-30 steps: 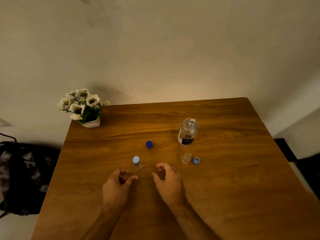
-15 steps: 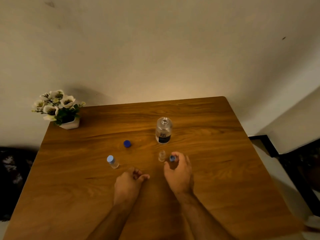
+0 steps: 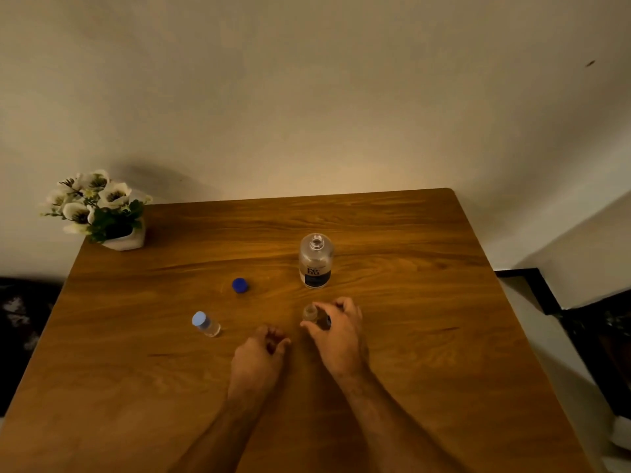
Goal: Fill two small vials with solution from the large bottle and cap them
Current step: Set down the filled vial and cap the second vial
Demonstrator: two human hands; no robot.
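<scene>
At six o'clock of the large bottle (image 3: 316, 261), the right hand (image 3: 336, 331) has picked up, seemingly, the small cap, now beside the open vial (image 3: 310, 312); capping comes next. The left hand (image 3: 259, 353) rests curled, empty.

The large bottle (image 3: 316, 261) carries a dark label reading "re-nu".

white flowers in pot (image 3: 102, 213) | far-left corner | wooden table (image 3: 409, 336)

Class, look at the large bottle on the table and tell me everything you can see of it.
The large bottle is clear, glass or plastic by its look, with rounded shoulders and a short threaded neck. Its mouth is open, with no cap on. A dark label with pale lettering wraps its lower body. It stands upright on the wooden table, just beyond the right hand, and neither hand touches it. Its fill level cannot be told.
</scene>
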